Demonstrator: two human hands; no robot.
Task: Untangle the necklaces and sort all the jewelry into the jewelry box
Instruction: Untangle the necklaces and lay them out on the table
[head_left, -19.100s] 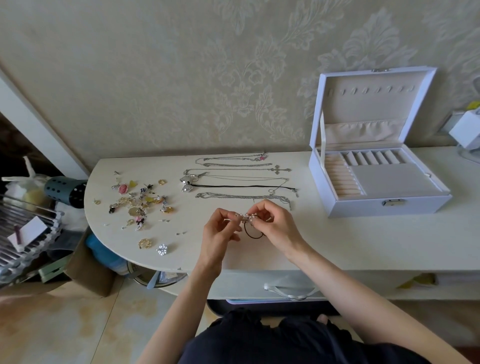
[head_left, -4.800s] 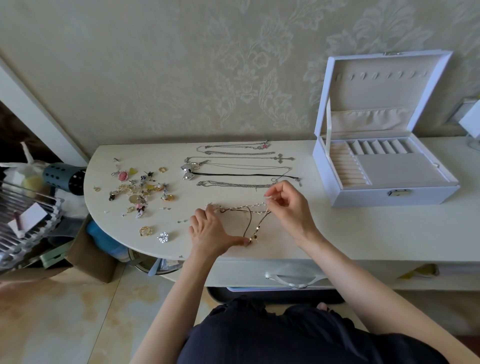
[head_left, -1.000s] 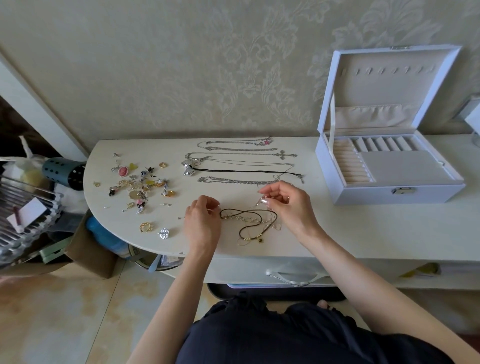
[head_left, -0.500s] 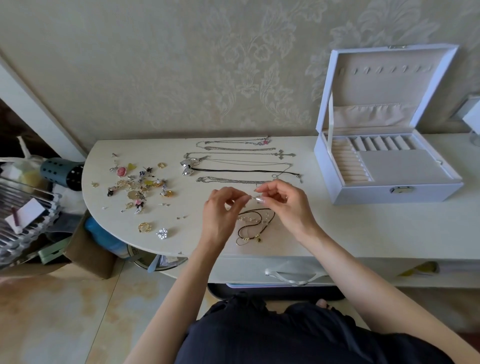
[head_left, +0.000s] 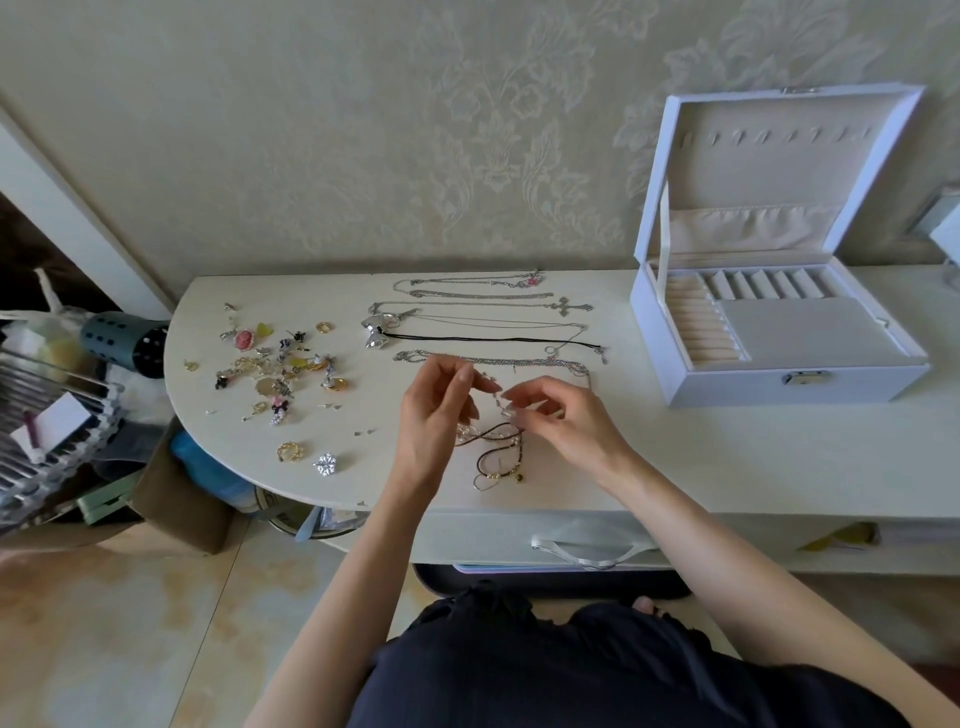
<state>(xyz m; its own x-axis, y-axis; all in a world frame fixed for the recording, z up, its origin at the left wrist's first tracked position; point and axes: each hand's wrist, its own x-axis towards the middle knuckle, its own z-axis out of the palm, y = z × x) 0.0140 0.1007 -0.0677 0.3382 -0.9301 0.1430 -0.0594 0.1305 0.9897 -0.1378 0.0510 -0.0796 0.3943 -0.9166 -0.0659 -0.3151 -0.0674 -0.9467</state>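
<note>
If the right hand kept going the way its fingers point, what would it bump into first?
Probably the left hand: the right hand points leftward at its fingers, just across the thin silver chain end both seem to pinch above the tangled dark cord and gold chains. Depth is hard to judge.

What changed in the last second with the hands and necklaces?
The left hand lifted and moved right to meet the right hand; both pinch a strand of the tangled dark-cord and gold-chain necklaces. The open white jewelry box and laid-out necklaces stayed put.
</note>
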